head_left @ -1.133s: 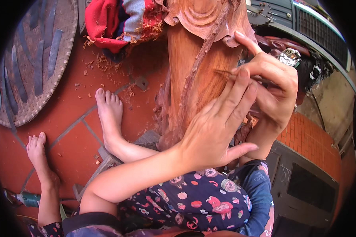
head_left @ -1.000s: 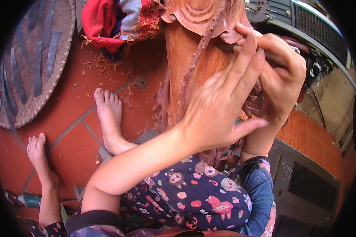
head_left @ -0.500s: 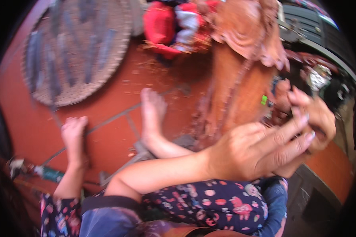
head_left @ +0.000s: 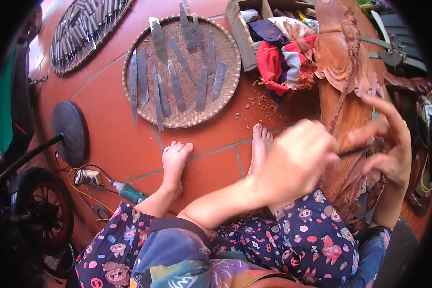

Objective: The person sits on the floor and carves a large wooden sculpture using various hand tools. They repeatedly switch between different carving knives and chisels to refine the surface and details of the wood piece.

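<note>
My left hand (head_left: 295,156) is closed and smeared by motion, in front of my right foot. From its fingers a thin dark rod (head_left: 354,153) points toward my right hand (head_left: 389,141); its kind cannot be made out. The right hand's fingers are spread and curled, near the rod's far end; whether they touch it is unclear. Behind both hands stands a reddish-brown carved wood piece (head_left: 338,62) with wavy, petal-like edges and a twisted stem. Its lower part is partly hidden by my hands.
A round woven tray (head_left: 211,108) holds several flat blades. Another tray (head_left: 65,67) carries many handled tools. Beside a wooden box (head_left: 239,36) lie red and grey cloths (head_left: 273,62). Wood shavings dot the tiles. A green power tool (head_left: 129,192), cords and a wheel (head_left: 43,206) are at left.
The view has swung left, bringing in the second tray and the wheel. My hands were together, left fingers stretched out; now they are apart, the left closed and a dark rod showing between them.
</note>
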The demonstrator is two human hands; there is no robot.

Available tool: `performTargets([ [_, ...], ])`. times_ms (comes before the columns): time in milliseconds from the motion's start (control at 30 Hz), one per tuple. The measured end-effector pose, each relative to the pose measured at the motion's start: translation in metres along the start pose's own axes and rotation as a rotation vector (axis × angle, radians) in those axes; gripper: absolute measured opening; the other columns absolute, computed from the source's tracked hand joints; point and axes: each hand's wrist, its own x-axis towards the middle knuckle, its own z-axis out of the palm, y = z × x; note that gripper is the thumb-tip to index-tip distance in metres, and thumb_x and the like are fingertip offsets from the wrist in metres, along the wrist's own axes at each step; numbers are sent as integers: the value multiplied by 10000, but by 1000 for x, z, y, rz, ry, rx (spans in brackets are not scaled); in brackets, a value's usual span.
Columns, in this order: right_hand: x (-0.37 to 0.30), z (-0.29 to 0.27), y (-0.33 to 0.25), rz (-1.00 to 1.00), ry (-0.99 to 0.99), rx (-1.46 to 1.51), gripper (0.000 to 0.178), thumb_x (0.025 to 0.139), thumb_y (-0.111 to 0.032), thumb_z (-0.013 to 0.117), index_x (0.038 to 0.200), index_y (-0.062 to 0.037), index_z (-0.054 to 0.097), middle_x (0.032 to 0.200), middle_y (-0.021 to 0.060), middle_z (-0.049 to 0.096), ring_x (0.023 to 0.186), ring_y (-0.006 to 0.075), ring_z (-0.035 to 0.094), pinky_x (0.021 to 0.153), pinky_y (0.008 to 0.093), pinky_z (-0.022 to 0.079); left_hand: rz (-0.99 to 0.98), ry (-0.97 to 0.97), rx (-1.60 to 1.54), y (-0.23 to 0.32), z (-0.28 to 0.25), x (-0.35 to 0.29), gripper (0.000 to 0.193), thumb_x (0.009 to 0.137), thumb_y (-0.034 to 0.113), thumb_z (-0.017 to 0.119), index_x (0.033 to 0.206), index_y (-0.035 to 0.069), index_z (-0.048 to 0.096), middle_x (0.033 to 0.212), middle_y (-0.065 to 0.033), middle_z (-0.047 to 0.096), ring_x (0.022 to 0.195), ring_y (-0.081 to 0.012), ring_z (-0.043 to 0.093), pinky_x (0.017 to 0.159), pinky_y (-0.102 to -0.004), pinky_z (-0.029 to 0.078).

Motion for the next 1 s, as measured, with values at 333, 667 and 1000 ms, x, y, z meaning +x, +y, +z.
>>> performTargets([
  [333, -6, -5, 20, -109, -269, -358, 525, 732, -25, 802, 1240, 30, 681, 1042, 154, 753, 870, 237, 760, 777, 314, 582, -738, 493, 934, -130, -186, -16, 182, 912, 197, 731, 987, 32, 742, 935, -180, 756, 850, -329, 734, 795, -411, 558],
  [667, -8, 0, 29, -81, -301, -374, 462, 729, -38, 786, 1181, 14, 708, 928, 157, 753, 857, 278, 755, 762, 345, 574, -969, 364, 1071, -155, -196, -48, 200, 868, 254, 768, 932, 65, 787, 886, -198, 756, 853, -370, 737, 832, -456, 554],
  [1000, -9, -1, 30, -59, -381, -395, 421, 761, -71, 785, 1170, -8, 710, 942, 156, 749, 858, 304, 744, 762, 374, 580, -1009, 214, 1033, -172, -148, -55, 183, 840, 237, 790, 906, 67, 794, 873, -222, 748, 885, -403, 732, 838, -475, 550],
])
